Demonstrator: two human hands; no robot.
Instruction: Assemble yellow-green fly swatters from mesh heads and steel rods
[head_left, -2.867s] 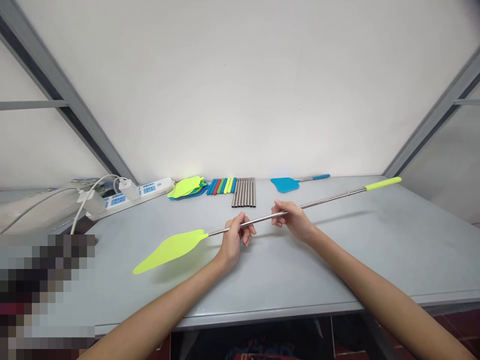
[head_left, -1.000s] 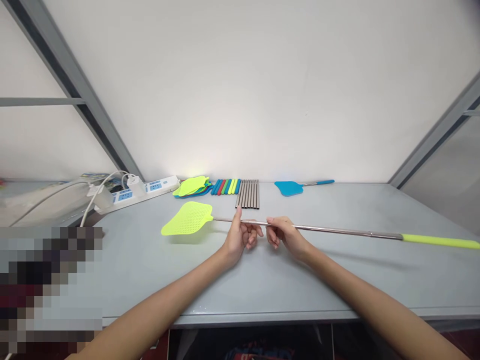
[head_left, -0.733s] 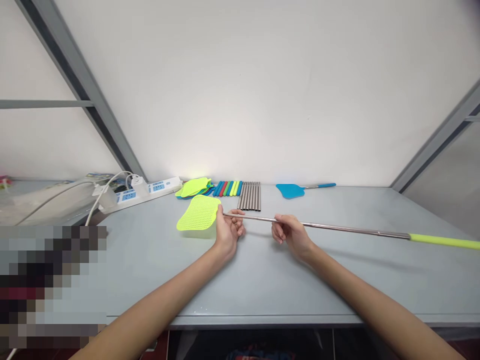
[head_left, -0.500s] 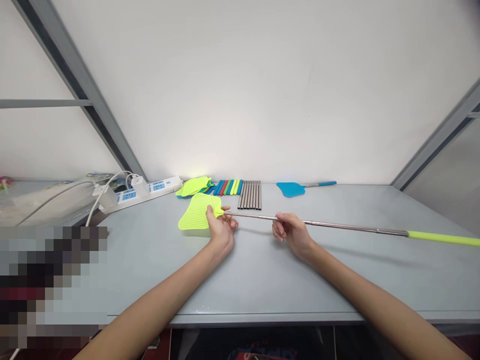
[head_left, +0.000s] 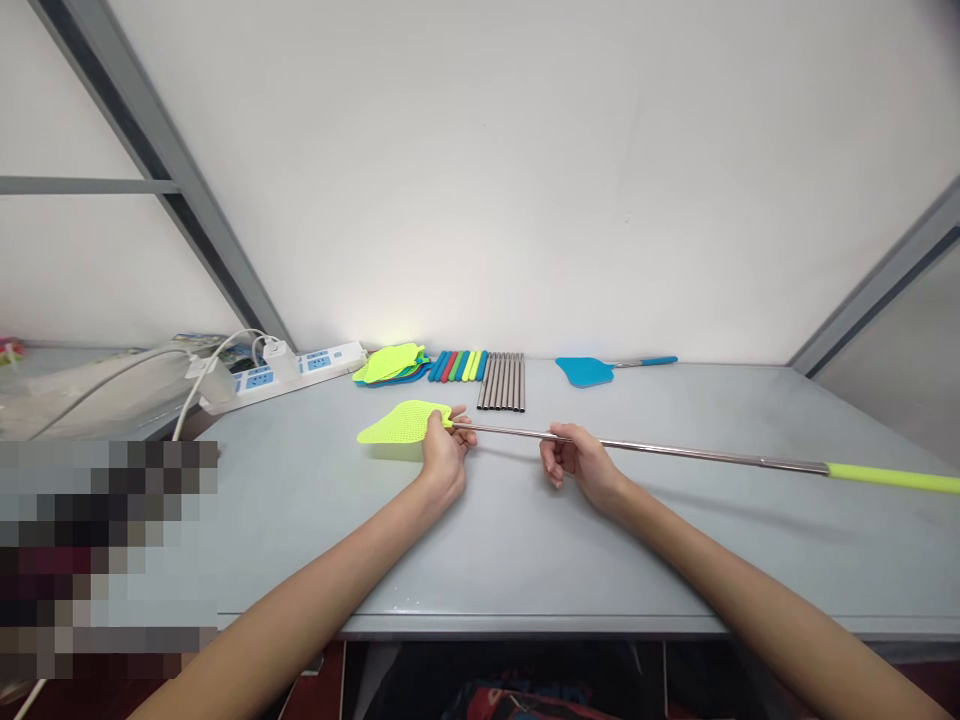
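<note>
Indoors, a pale wall [head_left: 480,180] rises behind a row of metal tubes [head_left: 502,382], which lies toward the back of a broad grey bench [head_left: 480,560]. On the near side of the tubes, a worker holds a lime-yellow swatter [head_left: 675,450] above the bench, a faint shadow falling beneath it. Its long axis runs left to right: the perforated head sits to the near left of the tubes, while the handle reaches well to their right, angled slightly toward the worker and cut off by the picture's edge.

The right hand [head_left: 579,462], to the near right of the tubes, pinches the slim shaft between thumb and forefinger, other fingers curled; its grip is the nearer to the handle. The left hand [head_left: 444,452], to the near left of the tubes, has its grip closed at the neck, thumb on top, fingers reaching beneath.

Well left of the tubes lies a white power strip [head_left: 341,358]; to their right, a blue swatter [head_left: 586,372], its head toward them. Stacked flat heads [head_left: 392,363], lime uppermost, lie to their left, beyond the coloured handles [head_left: 456,366] just beside them.
</note>
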